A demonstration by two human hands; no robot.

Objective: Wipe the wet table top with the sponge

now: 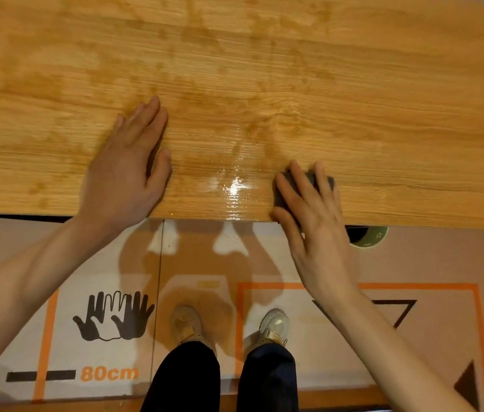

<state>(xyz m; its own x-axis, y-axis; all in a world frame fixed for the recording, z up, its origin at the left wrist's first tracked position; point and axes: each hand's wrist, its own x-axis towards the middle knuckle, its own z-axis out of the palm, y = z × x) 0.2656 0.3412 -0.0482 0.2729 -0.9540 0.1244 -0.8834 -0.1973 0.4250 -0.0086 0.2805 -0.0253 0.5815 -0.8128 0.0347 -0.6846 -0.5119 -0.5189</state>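
A wooden table top [264,69] fills the upper half of the view. A shiny wet patch [235,188] lies near its front edge, with fainter damp streaks further back. My right hand [309,209] presses a dark grey sponge [328,181] onto the wood at the front edge, just right of the wet patch; straight fingers cover most of the sponge. My left hand [129,165] rests flat on the table to the left of the wet patch, fingers straight and together.
Below the table edge lies printed cardboard [92,322] on the floor, where my two feet stand. A green roll of tape [368,234] peeks out under the table edge beside my right hand.
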